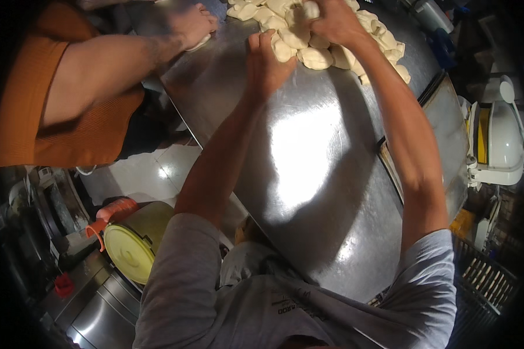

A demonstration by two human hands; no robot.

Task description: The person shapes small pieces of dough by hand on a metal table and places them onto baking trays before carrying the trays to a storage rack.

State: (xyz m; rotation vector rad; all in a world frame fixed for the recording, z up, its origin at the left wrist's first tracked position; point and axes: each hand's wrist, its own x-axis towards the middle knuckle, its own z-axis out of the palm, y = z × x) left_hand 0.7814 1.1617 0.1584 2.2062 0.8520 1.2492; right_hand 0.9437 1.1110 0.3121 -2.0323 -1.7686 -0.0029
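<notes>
Left hand lies palm down on the steel table, fingers together and stretched forward, tips touching a dough piece at the near edge of the dough pile; cannot tell if the thumb grips anything; right hand sits on top of the pile, fingers curled down and closed around a lump of dough, its knuckles up; dough pieces lie just beyond and on both sides of the right fingertips, pale and rounded, spilling toward the table's far right edge; well left of the left fingers, a co-worker's hand in an orange top presses flat on another dough piece; a metal tray is propped at the table's right side; yellow lidded bucket stands on the floor below, far behind the hands.
</notes>
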